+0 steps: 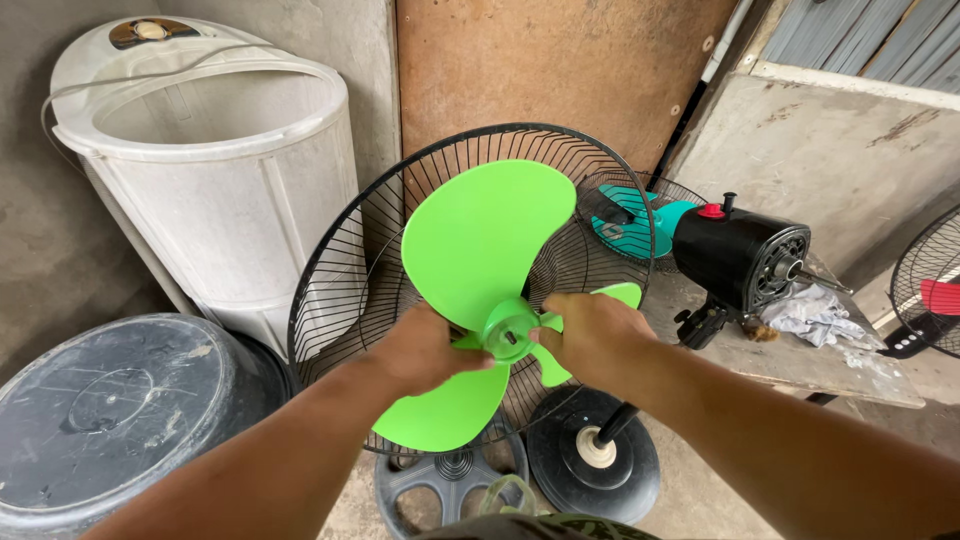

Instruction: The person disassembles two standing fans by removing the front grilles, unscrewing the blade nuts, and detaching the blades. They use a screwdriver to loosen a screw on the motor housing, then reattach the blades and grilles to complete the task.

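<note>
Gripping 1 green fan blade (480, 240): 2 hands, left hand (425, 350), right hand (595, 335).

1. The left hand (425, 350) and the right hand (590, 338) are both at the hub of the green fan blade (480, 250), so the centre is taken.
2. Just behind the blade stands the black wire guard (340, 270); it blocks any way further back.
3. On the left, the white tub (215, 170) and the dark round lid (110, 410) stand near the guard; the gap there is narrow.
4. On the right, the black fan motor (745, 255) lies on the table (860, 375) and blocks that side.
5. Below the hands, two round fan bases (595, 455) occupy the floor.
6. The room between the blade and the camera is open.
</note>
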